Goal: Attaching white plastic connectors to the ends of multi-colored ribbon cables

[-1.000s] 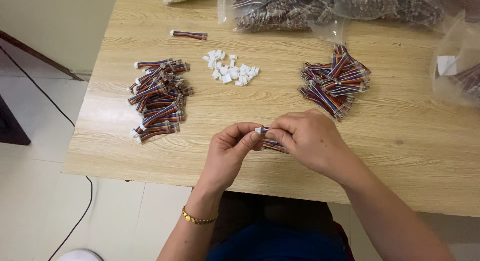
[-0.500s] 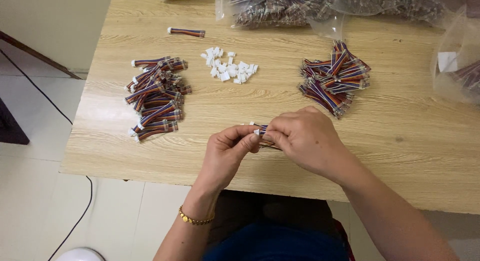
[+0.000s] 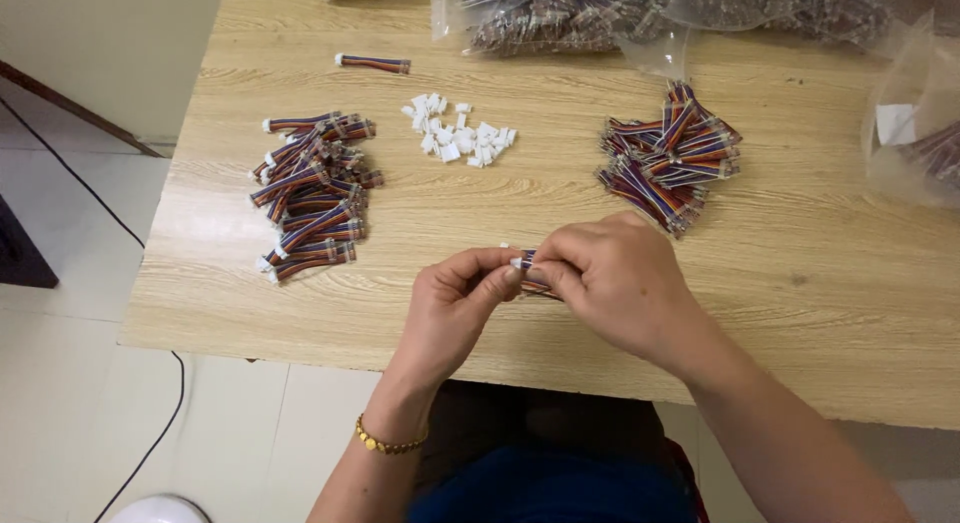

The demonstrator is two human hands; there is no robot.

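1. Pinching a short striped ribbon cable (image 3: 532,274) between both hands, we hold it just above the near part of the wooden table (image 3: 830,283).
2. Our left hand (image 3: 458,305) has thumb and forefinger clamped on the cable's white end.
3. Our right hand (image 3: 612,283) has its fingers closed together around the rest of the cable.
4. Far left lies a cable pile (image 3: 310,193), white connectors (image 3: 458,135) in the far middle, a second cable pile (image 3: 672,158) far right.

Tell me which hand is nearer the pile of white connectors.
Left. The left hand sits almost straight below the pile of white connectors; the right hand is farther off to its right.
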